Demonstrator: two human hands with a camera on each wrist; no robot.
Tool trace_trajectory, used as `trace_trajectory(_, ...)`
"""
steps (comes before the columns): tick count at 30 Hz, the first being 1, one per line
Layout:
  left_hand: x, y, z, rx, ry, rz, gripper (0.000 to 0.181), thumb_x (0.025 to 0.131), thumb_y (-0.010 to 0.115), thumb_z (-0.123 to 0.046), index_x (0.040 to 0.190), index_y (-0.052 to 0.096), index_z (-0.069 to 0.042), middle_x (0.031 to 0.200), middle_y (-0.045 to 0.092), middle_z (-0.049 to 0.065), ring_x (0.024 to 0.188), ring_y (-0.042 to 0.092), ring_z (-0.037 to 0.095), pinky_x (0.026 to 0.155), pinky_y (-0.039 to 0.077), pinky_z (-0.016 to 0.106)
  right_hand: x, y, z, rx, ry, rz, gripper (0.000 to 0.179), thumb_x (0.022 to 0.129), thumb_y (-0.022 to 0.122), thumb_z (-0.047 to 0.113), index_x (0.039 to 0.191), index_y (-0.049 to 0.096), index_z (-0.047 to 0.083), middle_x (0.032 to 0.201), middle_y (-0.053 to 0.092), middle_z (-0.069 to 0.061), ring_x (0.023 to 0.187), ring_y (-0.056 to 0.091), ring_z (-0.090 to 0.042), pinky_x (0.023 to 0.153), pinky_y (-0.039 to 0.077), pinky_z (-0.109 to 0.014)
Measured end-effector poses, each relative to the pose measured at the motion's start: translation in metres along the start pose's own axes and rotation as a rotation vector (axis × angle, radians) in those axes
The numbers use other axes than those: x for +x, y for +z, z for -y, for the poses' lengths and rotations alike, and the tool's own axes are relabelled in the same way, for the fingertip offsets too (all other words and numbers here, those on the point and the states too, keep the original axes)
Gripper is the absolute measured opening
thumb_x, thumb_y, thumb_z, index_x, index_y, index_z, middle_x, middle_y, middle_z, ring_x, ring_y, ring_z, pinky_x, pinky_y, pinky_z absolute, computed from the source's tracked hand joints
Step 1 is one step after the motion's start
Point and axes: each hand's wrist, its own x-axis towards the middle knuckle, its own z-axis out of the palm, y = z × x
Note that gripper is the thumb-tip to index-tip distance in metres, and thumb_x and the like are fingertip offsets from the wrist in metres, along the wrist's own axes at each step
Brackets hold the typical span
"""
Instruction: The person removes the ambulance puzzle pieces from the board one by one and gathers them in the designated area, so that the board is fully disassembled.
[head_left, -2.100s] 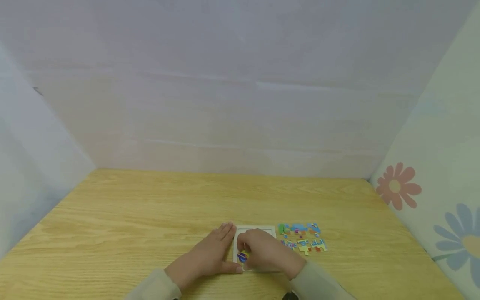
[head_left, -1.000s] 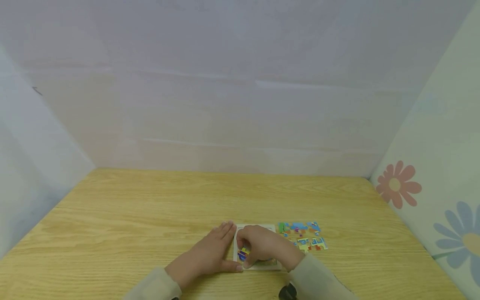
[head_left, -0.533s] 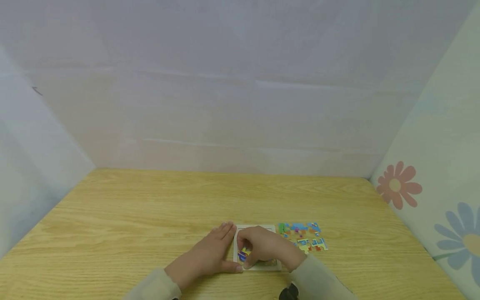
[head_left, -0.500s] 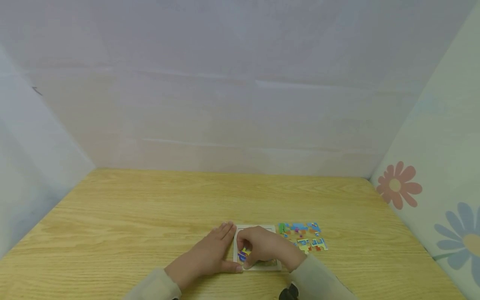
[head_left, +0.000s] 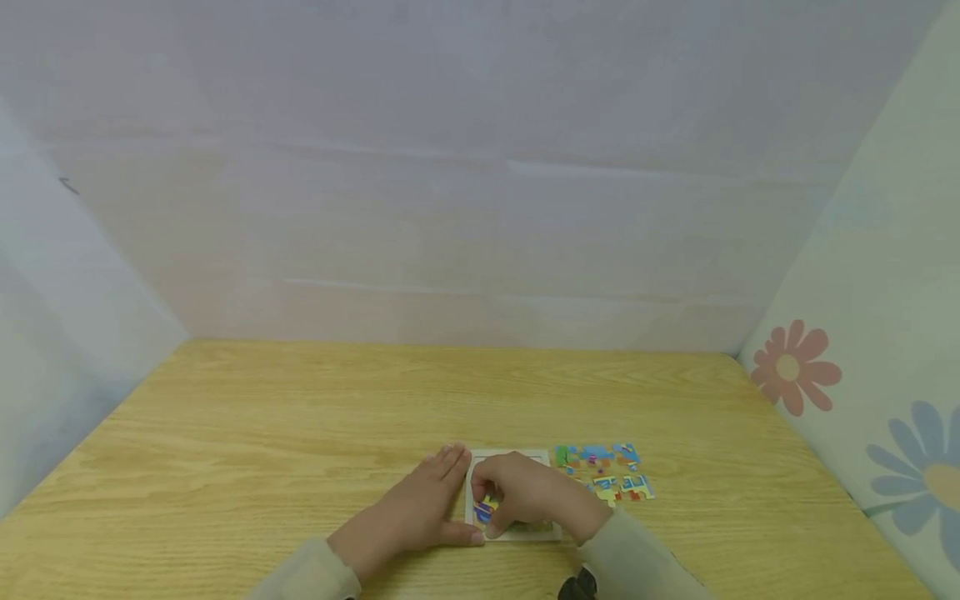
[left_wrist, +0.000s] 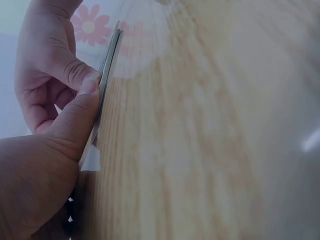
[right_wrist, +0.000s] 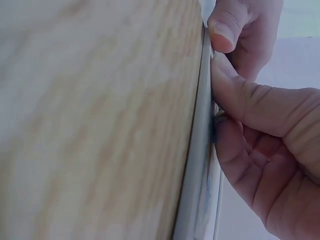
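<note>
A small puzzle tray (head_left: pixel 517 537) with a pale frame lies on the table before me. My left hand (head_left: pixel 420 508) rests along its left side, fingers straight, thumb (left_wrist: pixel 80 107) on the near edge. Over the tray, my right hand (head_left: pixel 525 492) curls its thumb and fingers about a puzzle piece at the lower left corner; the right wrist view shows the fingertips (right_wrist: pixel 227 135) low against the tray, with only a thin edge of the piece visible. Yellow and purple-blue printing on a puzzle piece (head_left: pixel 482 512) shows between the hands. Most of the tray's inside is hidden by the right hand.
Right of the tray, several loose puzzle pieces (head_left: pixel 633 486) lie in two rough rows on the wooden table (head_left: pixel 300 417); the right forearm partly covers the lower row. Pale walls close in the table at the back and sides, the right one with printed flowers (head_left: pixel 787 367).
Since two seconds ago the right hand has shifted very slightly on the tray and its thumb has come down at the near-left corner. The left hand stays put. Over the last second, almost nothing moves.
</note>
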Motion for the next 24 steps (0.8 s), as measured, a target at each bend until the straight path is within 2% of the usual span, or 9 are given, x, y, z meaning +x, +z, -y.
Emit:
trace_trajectory(10, 0.001, 0.002, 0.002, -0.001, -0.016, 0.010, 0.102, 0.077, 0.056, -0.065, 0.142, 0.026, 0.007, 0.149, 0.022, 0.024, 0.138, 0.020, 0.037, 0.112, 0.021, 0.048, -0.003, 0.003, -0.004, 0.072, 0.007, -0.009, 0.032, 0.067, 0.081, 0.008, 0.084, 0.056, 0.016, 0.069, 0.048, 0.007, 0.061, 0.041, -0.003, 0.055, 0.040, -0.017)
trace_trajectory(17, 0.001, 0.002, 0.002, -0.001, -0.011, 0.005, 0.102, 0.077, 0.055, -0.066, 0.142, 0.027, 0.008, 0.149, 0.022, 0.025, 0.138, 0.020, 0.038, 0.112, 0.022, 0.049, -0.006, 0.007, -0.011, 0.172, -0.014, -0.060, 0.034, 0.067, 0.081, 0.006, 0.089, 0.057, 0.015, 0.069, 0.048, 0.007, 0.061, 0.042, -0.003, 0.055, 0.040, -0.016)
trace_trajectory(20, 0.001, 0.002, 0.002, -0.009, -0.016, 0.012, 0.103, 0.077, 0.056, -0.066, 0.142, 0.026, 0.007, 0.149, 0.022, 0.024, 0.139, 0.019, 0.037, 0.113, 0.021, 0.049, -0.007, 0.010, -0.017, 0.262, 0.000, -0.090, 0.028, 0.069, 0.079, 0.007, 0.087, 0.059, 0.015, 0.069, 0.049, 0.007, 0.061, 0.043, -0.003, 0.054, 0.040, -0.016)
trace_trajectory(24, 0.001, 0.002, 0.002, -0.015, -0.026, 0.023, 0.103, 0.077, 0.056, -0.066, 0.143, 0.025, 0.007, 0.150, 0.020, 0.023, 0.139, 0.018, 0.036, 0.113, 0.020, 0.049, -0.008, 0.013, -0.022, 0.370, 0.019, -0.142, 0.010, 0.080, 0.072, 0.012, 0.086, 0.065, 0.013, 0.071, 0.056, 0.006, 0.063, 0.048, -0.005, 0.056, 0.042, -0.018)
